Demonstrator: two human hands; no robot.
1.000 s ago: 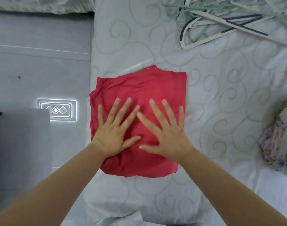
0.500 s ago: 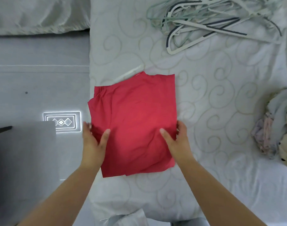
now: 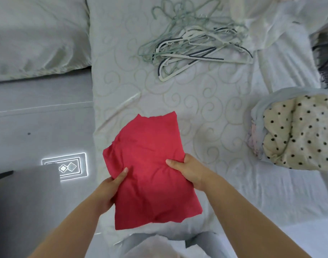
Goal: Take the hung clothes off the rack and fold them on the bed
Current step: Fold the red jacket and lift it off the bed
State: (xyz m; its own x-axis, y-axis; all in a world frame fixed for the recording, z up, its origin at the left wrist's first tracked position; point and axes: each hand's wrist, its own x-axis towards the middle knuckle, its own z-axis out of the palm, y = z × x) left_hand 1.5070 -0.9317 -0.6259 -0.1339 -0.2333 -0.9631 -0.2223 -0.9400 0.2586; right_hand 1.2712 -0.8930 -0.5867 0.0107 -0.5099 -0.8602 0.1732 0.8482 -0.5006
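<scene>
Above the bed (image 3: pixel 206 112), the left hand (image 3: pixel 108 189) and right hand (image 3: pixel 190 169) each pinch an edge of the folded shirt (image 3: pixel 150 172). Gripping both sides likely keeps the folds intact for transfer to the pile (image 3: pixel 297 131).

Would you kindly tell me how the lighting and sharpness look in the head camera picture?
Head view: soft, even light, no hard shadows; the red garment, the left hand and the right hand are fairly sharp; the glowing rectangle on the floor is blown out; the far right edge above the polka-dot cloth smears.
</scene>
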